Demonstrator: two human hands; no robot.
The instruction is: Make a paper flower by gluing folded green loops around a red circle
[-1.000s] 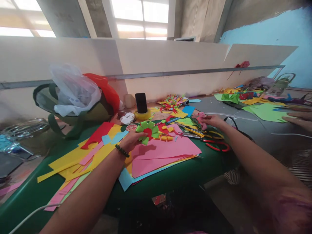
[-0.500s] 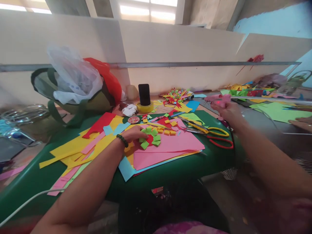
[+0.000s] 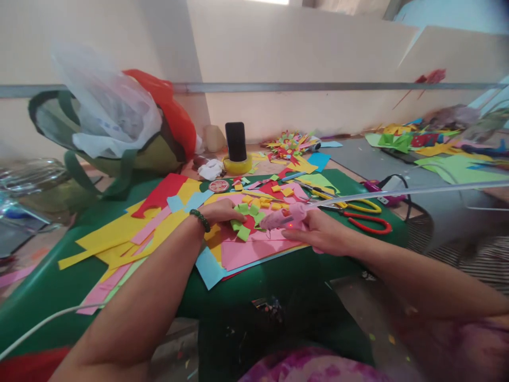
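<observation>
A red paper piece ringed with small green paper squares (image 3: 243,233) lies on stacked pink sheets (image 3: 242,257). My left hand (image 3: 222,210) pinches its left edge between thumb and fingers. In my right hand (image 3: 324,233) is a pink hot glue gun (image 3: 283,217), a long clear glue stick (image 3: 397,192) running out of its back. The nozzle points left, right beside the green squares; whether it touches them I cannot tell. Small yellow folded paper pieces (image 3: 260,201) are scattered just behind. Scissors with yellow and red handles (image 3: 369,223) rest beyond my right hand.
Yellow strips (image 3: 99,241) and red paper (image 3: 161,196) cover the green table top (image 3: 24,313) at left. A phone (image 3: 236,140) stands in a yellow tape roll (image 3: 237,165). A bag (image 3: 159,138) sits back left. A white cable (image 3: 51,321) crosses the front left.
My right hand has brought the glue gun from the far right in to the green squares. My left hand keeps its pinch. The view has tipped downward, and another person's hand has left the right edge.
</observation>
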